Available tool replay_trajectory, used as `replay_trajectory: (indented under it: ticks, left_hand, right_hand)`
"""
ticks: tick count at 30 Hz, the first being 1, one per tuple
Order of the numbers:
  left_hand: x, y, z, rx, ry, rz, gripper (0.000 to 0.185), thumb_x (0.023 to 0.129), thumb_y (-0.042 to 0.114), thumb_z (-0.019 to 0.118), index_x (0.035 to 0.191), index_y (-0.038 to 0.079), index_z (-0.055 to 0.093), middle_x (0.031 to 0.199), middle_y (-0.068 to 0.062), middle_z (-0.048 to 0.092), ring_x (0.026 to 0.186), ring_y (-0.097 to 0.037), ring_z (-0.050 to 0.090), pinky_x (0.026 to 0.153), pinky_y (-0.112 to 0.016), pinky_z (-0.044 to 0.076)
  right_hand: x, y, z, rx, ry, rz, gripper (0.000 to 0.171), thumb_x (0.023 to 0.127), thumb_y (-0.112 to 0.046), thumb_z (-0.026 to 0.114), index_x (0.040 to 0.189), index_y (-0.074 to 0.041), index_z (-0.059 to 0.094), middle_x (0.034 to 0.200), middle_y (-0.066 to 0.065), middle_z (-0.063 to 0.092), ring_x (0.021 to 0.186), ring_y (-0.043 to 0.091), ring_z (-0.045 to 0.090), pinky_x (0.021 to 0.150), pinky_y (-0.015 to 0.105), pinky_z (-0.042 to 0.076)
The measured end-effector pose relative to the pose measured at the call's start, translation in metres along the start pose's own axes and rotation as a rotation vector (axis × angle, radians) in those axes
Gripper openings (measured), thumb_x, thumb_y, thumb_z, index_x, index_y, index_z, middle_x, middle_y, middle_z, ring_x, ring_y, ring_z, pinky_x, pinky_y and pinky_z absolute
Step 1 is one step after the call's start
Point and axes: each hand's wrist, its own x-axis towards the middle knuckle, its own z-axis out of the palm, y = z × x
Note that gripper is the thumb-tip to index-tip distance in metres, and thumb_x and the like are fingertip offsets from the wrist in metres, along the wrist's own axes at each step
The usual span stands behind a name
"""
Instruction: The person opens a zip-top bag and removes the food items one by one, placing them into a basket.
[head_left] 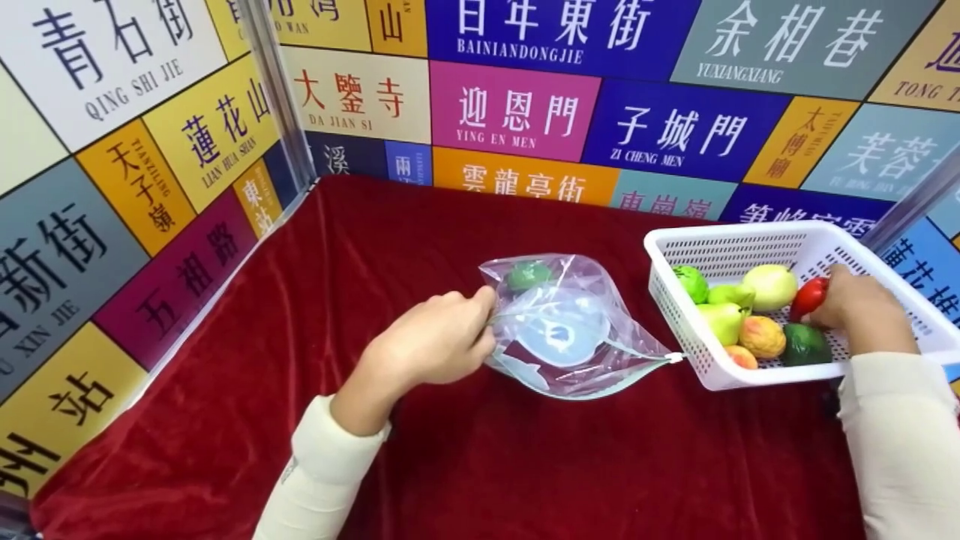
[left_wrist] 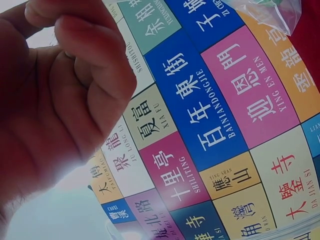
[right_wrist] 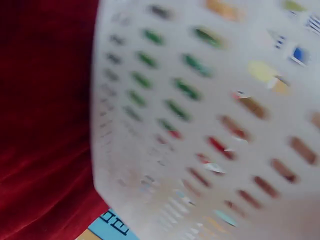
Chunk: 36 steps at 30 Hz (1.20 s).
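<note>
A clear zip bag (head_left: 570, 330) lies on the red cloth with a green fruit (head_left: 528, 275) inside near its far end. My left hand (head_left: 439, 337) pinches the bag's left edge with curled fingers; the left wrist view shows that fist (left_wrist: 60, 90) close up and a corner of the bag (left_wrist: 272, 12). My right hand (head_left: 855, 304) reaches into the white basket (head_left: 679, 315) and grips a red fruit (head_left: 808, 297). The basket also holds several green, yellow and orange fruits (head_left: 761, 335). In the blurred right wrist view only the basket's slotted wall (right_wrist: 200, 125) shows.
The red cloth (head_left: 375, 247) covers the table. Sign-covered panels (head_left: 517, 112) wall in the back and the left side. The basket sits at the right, its near corner touching the bag's zip end (head_left: 675, 358).
</note>
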Motion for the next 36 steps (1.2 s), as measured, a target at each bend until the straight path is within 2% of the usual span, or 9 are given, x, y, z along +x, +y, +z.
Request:
replay_trajectory:
  ticks: [7, 11, 17, 21, 23, 26, 29, 33, 36]
  left_hand:
    - [0.002, 0.002, -0.003, 0.020, 0.017, 0.028, 0.012, 0.094, 0.017, 0.055, 0.100, 0.006, 0.053, 0.067, -0.006, 0.051, 0.058, -0.021, 0.052, 0.057, -0.032, 0.045]
    - [0.003, 0.004, -0.004, 0.020, 0.021, 0.036, 0.014, 0.095, 0.017, 0.055, 0.102, 0.006, 0.053, 0.068, -0.006, 0.051, 0.059, -0.021, 0.053, 0.057, -0.032, 0.046]
    - [0.004, 0.007, -0.006, 0.007, 0.038, 0.025, 0.015, 0.095, 0.018, 0.055, 0.105, 0.006, 0.054, 0.069, -0.005, 0.052, 0.058, -0.019, 0.053, 0.057, -0.031, 0.047]
    - [0.004, 0.009, -0.007, 0.003, 0.041, 0.031, 0.014, 0.096, 0.019, 0.055, 0.104, 0.007, 0.054, 0.069, -0.005, 0.052, 0.058, -0.019, 0.054, 0.057, -0.031, 0.046]
    - [0.003, 0.009, -0.007, 0.002, 0.048, 0.031, 0.014, 0.096, 0.018, 0.055, 0.104, 0.007, 0.054, 0.069, -0.005, 0.053, 0.058, -0.019, 0.054, 0.056, -0.030, 0.046]
    - [0.001, 0.007, -0.006, -0.001, 0.060, 0.030, 0.014, 0.096, 0.019, 0.055, 0.104, 0.007, 0.054, 0.068, -0.004, 0.052, 0.057, -0.018, 0.053, 0.056, -0.029, 0.046]
    - [-0.001, 0.006, -0.004, -0.003, 0.080, 0.042, 0.012, 0.096, 0.018, 0.055, 0.101, 0.007, 0.054, 0.066, -0.004, 0.051, 0.055, -0.017, 0.052, 0.054, -0.029, 0.044]
    - [-0.002, 0.005, -0.001, 0.004, 0.117, 0.072, 0.008, 0.094, 0.016, 0.054, 0.096, 0.008, 0.052, 0.064, -0.003, 0.049, 0.054, -0.018, 0.049, 0.052, -0.029, 0.041]
    - [-0.002, 0.005, -0.001, 0.000, 0.127, 0.075, 0.008, 0.094, 0.016, 0.053, 0.095, 0.009, 0.052, 0.063, -0.003, 0.048, 0.053, -0.017, 0.048, 0.051, -0.028, 0.040]
  right_hand:
    - [-0.019, -0.035, -0.032, -0.071, 0.076, 0.020, 0.097, 0.089, -0.040, 0.073, 0.149, 0.014, 0.020, 0.138, 0.051, 0.023, 0.119, 0.070, 0.030, 0.098, 0.078, 0.030]
    - [-0.053, -0.075, -0.051, -0.095, 0.176, -0.010, 0.094, 0.093, -0.037, 0.069, 0.157, 0.005, 0.013, 0.145, 0.045, 0.023, 0.121, 0.067, 0.030, 0.098, 0.080, 0.027]
    - [-0.140, -0.154, -0.062, -0.090, 0.374, -0.149, 0.083, 0.097, -0.039, 0.063, 0.161, -0.010, 0.018, 0.147, 0.035, 0.036, 0.123, 0.058, 0.038, 0.097, 0.076, 0.034]
    - [-0.217, -0.194, -0.047, -0.042, 0.616, -0.303, 0.076, 0.090, -0.027, 0.074, 0.156, -0.013, 0.037, 0.137, 0.028, 0.054, 0.113, 0.048, 0.052, 0.089, 0.068, 0.045]
    - [-0.252, -0.206, -0.036, -0.021, 0.697, -0.386, 0.074, 0.084, -0.025, 0.080, 0.150, -0.016, 0.047, 0.130, 0.021, 0.062, 0.107, 0.041, 0.059, 0.084, 0.063, 0.050]
    - [-0.288, -0.218, -0.022, -0.003, 0.690, -0.484, 0.071, 0.079, -0.033, 0.086, 0.142, -0.020, 0.057, 0.125, 0.011, 0.068, 0.104, 0.031, 0.065, 0.084, 0.056, 0.054]
    - [-0.304, -0.228, -0.010, -0.002, 0.603, -0.576, 0.066, 0.082, -0.044, 0.082, 0.141, -0.028, 0.058, 0.130, -0.002, 0.067, 0.109, 0.021, 0.068, 0.086, 0.049, 0.056]
    - [-0.294, -0.247, 0.004, 0.022, 0.506, -0.751, 0.055, 0.088, -0.043, 0.076, 0.139, -0.031, 0.059, 0.128, -0.011, 0.068, 0.111, 0.011, 0.068, 0.087, 0.040, 0.058]
    - [-0.276, -0.268, 0.011, 0.016, 0.432, -0.823, 0.042, 0.091, -0.034, 0.073, 0.130, -0.022, 0.065, 0.118, -0.007, 0.071, 0.103, 0.012, 0.069, 0.086, 0.038, 0.059]
